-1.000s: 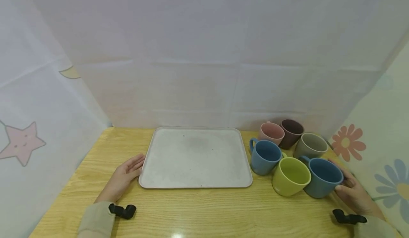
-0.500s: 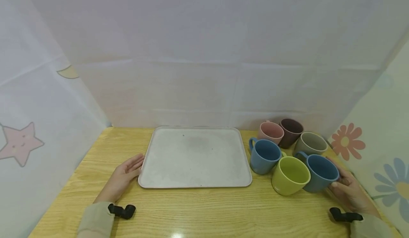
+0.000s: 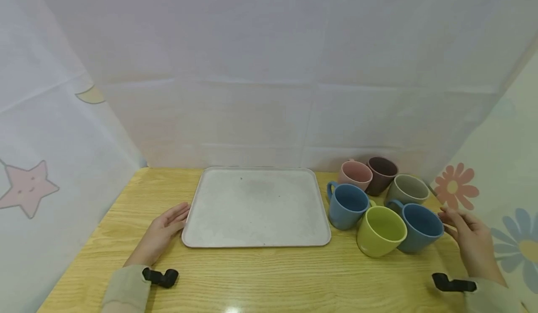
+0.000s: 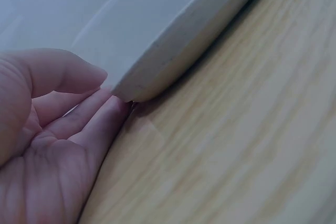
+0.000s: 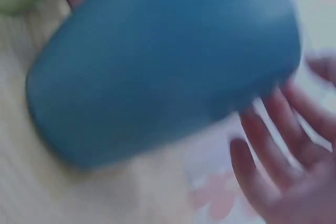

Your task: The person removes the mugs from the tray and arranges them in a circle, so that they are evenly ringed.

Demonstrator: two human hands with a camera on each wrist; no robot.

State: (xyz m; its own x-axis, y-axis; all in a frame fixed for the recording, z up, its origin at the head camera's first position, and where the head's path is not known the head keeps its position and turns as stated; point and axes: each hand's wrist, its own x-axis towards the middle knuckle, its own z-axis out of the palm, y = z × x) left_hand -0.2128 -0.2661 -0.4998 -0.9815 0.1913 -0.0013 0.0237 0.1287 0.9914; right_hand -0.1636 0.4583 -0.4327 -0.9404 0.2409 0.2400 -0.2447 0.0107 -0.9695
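A dark blue mug (image 3: 422, 228) stands upright at the right, close beside a yellow-green mug (image 3: 381, 231). Beside its right wall is my right hand (image 3: 472, 238), fingers spread and loosely bent; in the right wrist view the blurred fingertips (image 5: 252, 124) lie along the mug's side without wrapping it. On the left, my left hand (image 3: 161, 231) rests against the left edge of a pale grey rectangular tray (image 3: 256, 210). The left wrist view has its fairly straight fingers (image 4: 92, 124) touching the tray's rim, the thumb held near them.
Behind these two mugs stand a lighter blue mug (image 3: 348, 208), a pink mug (image 3: 355, 174), a dark brown mug (image 3: 381, 176) and a grey mug (image 3: 407, 190), packed closely. The wooden table (image 3: 260, 280) meets patterned cloth walls at the back and sides.
The dark blue mug shifted slightly left and away from me, against the yellow-green mug. My right hand let go of it and drew back to the right. The left hand stayed still.
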